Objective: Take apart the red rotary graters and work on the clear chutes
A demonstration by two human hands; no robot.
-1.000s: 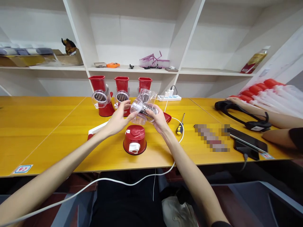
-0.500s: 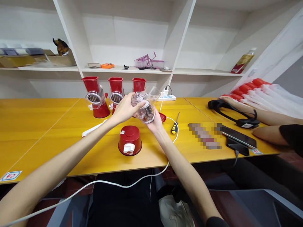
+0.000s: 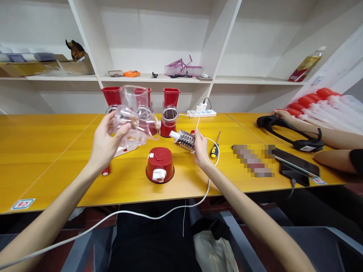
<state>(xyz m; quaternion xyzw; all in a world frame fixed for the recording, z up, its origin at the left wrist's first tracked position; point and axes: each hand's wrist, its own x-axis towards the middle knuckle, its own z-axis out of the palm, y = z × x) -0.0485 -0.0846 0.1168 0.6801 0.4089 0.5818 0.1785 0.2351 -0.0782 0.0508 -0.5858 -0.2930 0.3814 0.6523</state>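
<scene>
While right fingers (image 3: 198,139) hold grater drum (image 3: 185,141), blue-bordered label (image 3: 23,204), writing illegible

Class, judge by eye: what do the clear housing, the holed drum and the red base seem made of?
Clear housing: probably glossy plastic; see-through, with bright highlights.
Holed drum: likely polished metal; silvery, with bright reflections.
Red base: apparently shiny plastic; evenly coloured with soft reflections, though painted metal can't be ruled out.

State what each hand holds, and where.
Left hand: clear plastic housing, by its left side. Right hand: metal grater drum, by the end opposite its white stem.
</scene>
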